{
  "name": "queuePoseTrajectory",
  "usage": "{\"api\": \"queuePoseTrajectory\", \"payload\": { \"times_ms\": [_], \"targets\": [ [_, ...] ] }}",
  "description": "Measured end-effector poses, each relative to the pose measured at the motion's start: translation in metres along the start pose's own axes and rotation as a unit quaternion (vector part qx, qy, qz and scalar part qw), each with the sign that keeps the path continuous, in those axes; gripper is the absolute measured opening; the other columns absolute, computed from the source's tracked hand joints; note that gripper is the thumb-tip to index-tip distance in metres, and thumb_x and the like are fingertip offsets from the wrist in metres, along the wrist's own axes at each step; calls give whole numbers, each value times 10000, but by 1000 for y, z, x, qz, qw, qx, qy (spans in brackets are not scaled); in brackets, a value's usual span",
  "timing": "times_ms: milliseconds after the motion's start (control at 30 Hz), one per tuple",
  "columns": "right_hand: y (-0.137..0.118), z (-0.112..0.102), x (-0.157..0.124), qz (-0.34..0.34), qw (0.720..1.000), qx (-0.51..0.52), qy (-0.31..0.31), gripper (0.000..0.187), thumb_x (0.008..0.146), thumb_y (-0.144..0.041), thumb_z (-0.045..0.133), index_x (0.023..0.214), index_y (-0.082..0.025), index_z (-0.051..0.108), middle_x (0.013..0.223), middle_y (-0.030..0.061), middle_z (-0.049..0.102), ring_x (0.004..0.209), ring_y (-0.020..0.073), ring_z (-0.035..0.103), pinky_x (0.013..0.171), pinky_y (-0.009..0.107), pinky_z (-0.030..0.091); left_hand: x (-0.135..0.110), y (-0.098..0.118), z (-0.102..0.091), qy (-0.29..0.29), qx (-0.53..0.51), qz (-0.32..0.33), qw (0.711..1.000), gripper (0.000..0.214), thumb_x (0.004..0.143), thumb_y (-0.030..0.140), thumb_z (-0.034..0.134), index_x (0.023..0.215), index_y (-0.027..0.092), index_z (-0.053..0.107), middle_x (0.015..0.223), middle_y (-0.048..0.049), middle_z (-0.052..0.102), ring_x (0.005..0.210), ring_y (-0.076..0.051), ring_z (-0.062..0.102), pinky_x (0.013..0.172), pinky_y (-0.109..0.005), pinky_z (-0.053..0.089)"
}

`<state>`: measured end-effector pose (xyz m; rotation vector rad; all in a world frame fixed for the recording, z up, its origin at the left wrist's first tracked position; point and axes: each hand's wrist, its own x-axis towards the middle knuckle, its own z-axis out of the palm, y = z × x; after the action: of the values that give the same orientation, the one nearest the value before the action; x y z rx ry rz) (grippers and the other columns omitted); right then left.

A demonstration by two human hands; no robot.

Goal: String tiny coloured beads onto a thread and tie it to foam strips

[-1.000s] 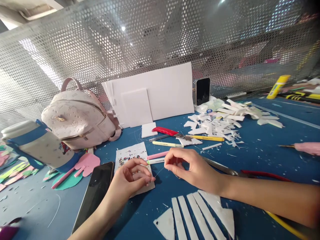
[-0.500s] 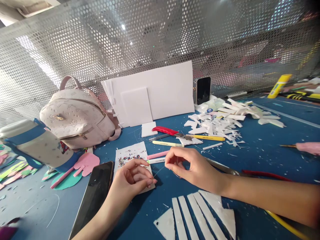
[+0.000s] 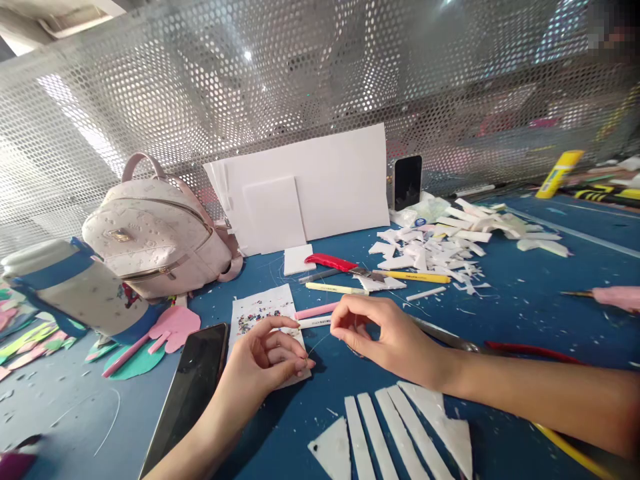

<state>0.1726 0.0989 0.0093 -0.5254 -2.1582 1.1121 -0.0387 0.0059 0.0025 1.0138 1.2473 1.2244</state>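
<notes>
My left hand (image 3: 273,357) is held above a white sheet (image 3: 241,305) strewn with tiny multicoloured beads (image 3: 260,317). Its thumb and a fingertip are pinched together. Across from it, my right hand (image 3: 373,333) has thumb and forefinger closed in a pinch. A thin clear thread (image 3: 319,344) spans the gap between the two pinches; its ends are hidden in the fingers. Whether a bead sits on it is too small to tell. White foam strips (image 3: 376,433) lie fanned out below my right hand, with a speckled foam triangle (image 3: 333,448) beside them.
Left of the sheet lies a phone (image 3: 193,380), with a tumbler (image 3: 75,287) and a backpack (image 3: 155,233) beyond. A red utility knife (image 3: 330,262) and several pens lie ahead. White foam scraps (image 3: 425,250) are heaped at right, near scissors (image 3: 450,337) under my right forearm.
</notes>
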Motion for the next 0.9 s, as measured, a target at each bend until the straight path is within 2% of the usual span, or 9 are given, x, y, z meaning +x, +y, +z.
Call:
{"api": "queuePoseTrajectory", "payload": {
  "times_ms": [900],
  "targets": [
    [-3,0,-1,-1,1000,-5,2,84,918,-187,556,837,-185,578,783,-11,588,650,105,507,571,239,415,2,-2,-2,-8,-7,11,1000,373,684,127,819,991,168,612,702,15,707,621,-92,663,781,-279,593]
  ]
}}
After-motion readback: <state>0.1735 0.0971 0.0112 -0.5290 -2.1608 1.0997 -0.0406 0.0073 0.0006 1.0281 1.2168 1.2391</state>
